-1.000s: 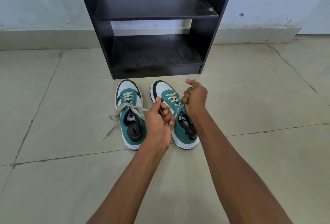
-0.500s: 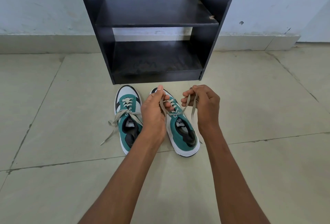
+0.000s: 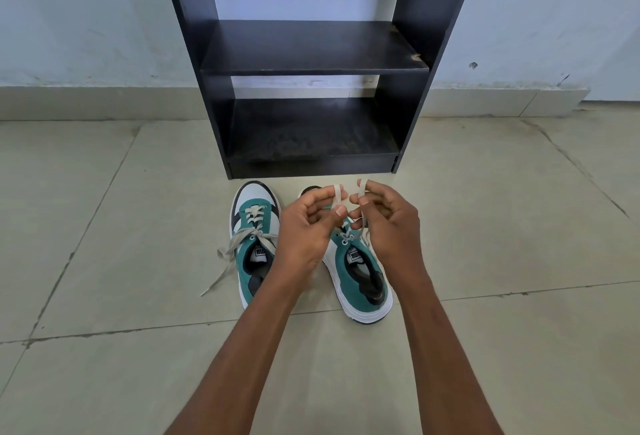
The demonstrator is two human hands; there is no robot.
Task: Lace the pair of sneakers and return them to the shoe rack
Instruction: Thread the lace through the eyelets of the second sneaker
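Two teal, white and black sneakers stand side by side on the floor, toes toward the rack. The left sneaker (image 3: 254, 244) has its pale lace tied in a knot, with loose ends trailing to the left. Over the right sneaker (image 3: 360, 282), my left hand (image 3: 304, 226) pinches one loop of its pale lace (image 3: 337, 197). My right hand (image 3: 388, 223) pinches the other loop close beside it. The toe of the right sneaker is mostly hidden behind my hands.
A black shoe rack (image 3: 311, 64) with two bare shelves stands against the pale wall, just beyond the sneakers. Beige floor tiles (image 3: 519, 226) spread to both sides and toward me.
My hands have come together above the right sneaker, each now holding up a loop of lace. The view has dropped and moved closer to the rack.
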